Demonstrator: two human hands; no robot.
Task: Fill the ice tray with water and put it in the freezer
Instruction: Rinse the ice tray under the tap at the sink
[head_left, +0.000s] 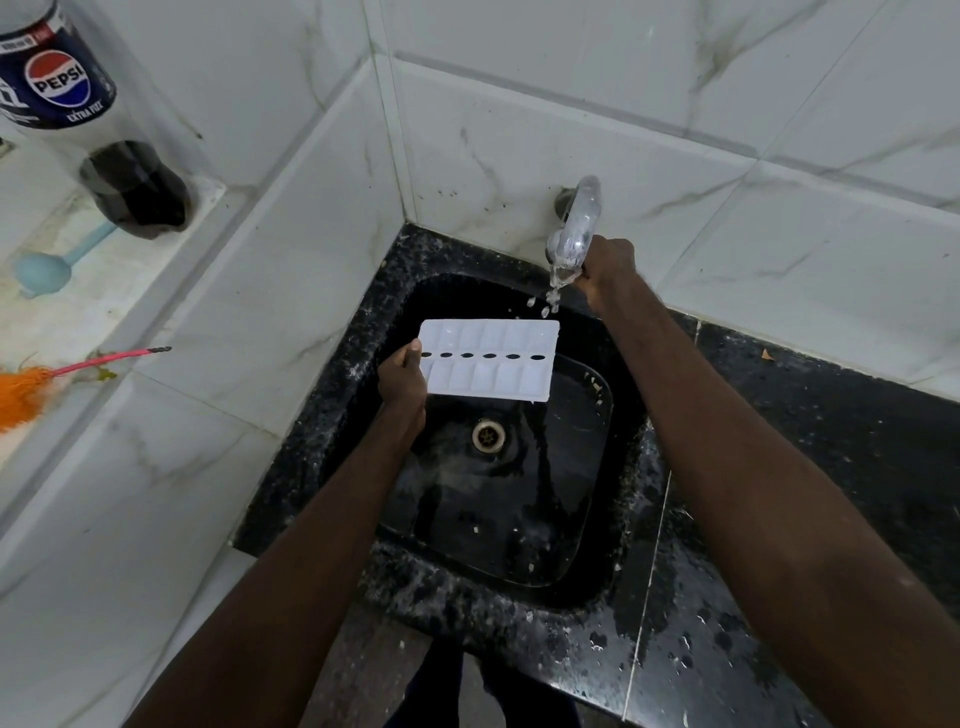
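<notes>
- Left hand (402, 376) pinches the ice tray (488, 361) by its short edge, above the sink (322, 426).
- Right hand (610, 265), beyond the tray, curls round the tap (579, 223); water (553, 296) drips just beside it.

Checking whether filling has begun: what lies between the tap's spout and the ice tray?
In the head view, only falling water drops lie between the tap and the ice tray, above its far right corner.

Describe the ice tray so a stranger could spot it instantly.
Find the black speckled sink in the corner of the white marble-tiled walls. Over its basin, just below the dripping tap, the left hand holds the ice tray. It is the only white thing there: two rows of compartments split by dark oval holes.
</notes>
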